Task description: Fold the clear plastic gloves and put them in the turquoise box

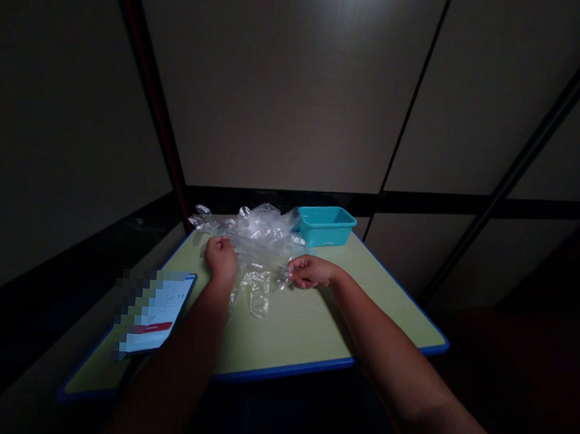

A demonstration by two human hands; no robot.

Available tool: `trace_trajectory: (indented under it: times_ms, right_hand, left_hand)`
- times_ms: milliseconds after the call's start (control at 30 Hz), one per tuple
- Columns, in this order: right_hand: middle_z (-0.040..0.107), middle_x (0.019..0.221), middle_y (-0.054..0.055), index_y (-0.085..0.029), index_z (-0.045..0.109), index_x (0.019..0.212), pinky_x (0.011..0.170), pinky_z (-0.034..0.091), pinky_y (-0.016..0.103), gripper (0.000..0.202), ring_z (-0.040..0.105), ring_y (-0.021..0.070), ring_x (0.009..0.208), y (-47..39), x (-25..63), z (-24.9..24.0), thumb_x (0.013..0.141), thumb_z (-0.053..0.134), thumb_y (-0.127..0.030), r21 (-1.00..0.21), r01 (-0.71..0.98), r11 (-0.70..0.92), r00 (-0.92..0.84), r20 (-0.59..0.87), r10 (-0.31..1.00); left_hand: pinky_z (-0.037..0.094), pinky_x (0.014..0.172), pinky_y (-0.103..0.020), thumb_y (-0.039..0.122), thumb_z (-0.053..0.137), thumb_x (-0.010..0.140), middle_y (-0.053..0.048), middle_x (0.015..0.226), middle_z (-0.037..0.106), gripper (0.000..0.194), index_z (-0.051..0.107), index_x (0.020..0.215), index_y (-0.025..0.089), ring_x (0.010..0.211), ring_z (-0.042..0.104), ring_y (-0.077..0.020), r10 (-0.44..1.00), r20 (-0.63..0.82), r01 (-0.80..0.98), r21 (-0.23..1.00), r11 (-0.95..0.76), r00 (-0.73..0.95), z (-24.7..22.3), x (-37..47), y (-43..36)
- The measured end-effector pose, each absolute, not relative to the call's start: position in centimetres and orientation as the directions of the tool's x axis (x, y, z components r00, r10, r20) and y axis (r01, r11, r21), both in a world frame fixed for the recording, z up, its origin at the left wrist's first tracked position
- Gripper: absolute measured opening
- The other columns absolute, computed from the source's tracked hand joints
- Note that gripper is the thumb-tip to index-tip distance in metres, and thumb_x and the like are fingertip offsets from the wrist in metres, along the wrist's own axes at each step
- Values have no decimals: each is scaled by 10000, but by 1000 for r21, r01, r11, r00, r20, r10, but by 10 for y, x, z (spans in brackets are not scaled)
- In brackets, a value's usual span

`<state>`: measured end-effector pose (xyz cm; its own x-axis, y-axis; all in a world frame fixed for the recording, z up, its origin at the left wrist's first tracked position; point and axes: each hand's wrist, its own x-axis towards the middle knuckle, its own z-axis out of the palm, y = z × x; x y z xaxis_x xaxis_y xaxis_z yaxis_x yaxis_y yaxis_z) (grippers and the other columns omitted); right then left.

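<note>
Between my two hands a thin clear plastic glove [261, 254] is stretched, its finger-like strips hanging down toward the tabletop. My left hand [220, 257] is closed on its left end, fingers curled. At the other end my right hand [309, 272] pinches the film between thumb and fingers. Just behind them lies a crumpled heap of similar clear plastic gloves [265, 221], shiny and tangled, so single pieces are hard to tell apart.
A turquoise plastic basket [327, 232] stands at the back right of the pale green table [293, 337], which has a blue edge. A tablet or phone with a lit screen [161, 317], partly blurred out, lies at the left. Wall panels [286, 113] rise close behind the table.
</note>
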<state>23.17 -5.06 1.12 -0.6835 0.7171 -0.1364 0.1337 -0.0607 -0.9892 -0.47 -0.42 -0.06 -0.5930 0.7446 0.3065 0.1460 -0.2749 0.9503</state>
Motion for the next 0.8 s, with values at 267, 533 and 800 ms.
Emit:
trace_trajectory:
  times_ms: [267, 533, 800]
  right_hand:
    - [524, 438, -44, -107, 624, 852, 307, 188, 182, 517, 292, 40, 282, -61, 230, 23, 728, 567, -605, -983, 184, -2, -771, -145, 620]
    - [505, 470, -9, -151, 563, 660, 350, 270, 194, 498, 391, 73, 351, -42, 235, 17, 841, 425, -594, -877, 473, 83, -83, 50, 995]
    - [624, 810, 26, -193, 595, 816, 600, 461, 248, 442, 576, 152, 732, -54, 221, 18, 663, 659, -603, -994, -99, 35, -347, 68, 935]
  left_hand:
    - [396, 637, -254, 239, 495, 757, -9, 675, 580, 87, 498, 678, 202, 702, 563, -170, 846, 363, 330, 913, -239, -391, 2, 6, -15]
    - [338, 456, -200, 303, 555, 730, 18, 619, 608, 142, 484, 667, 197, 452, 449, -93, 971, 229, 111, 966, -235, 64, 14, 30, -40]
    - [267, 388, -173, 338, 753, 602, 54, 610, 532, 317, 509, 738, 187, 383, 377, -36, 865, 46, -280, 954, 111, 499, 27, 32, -62]
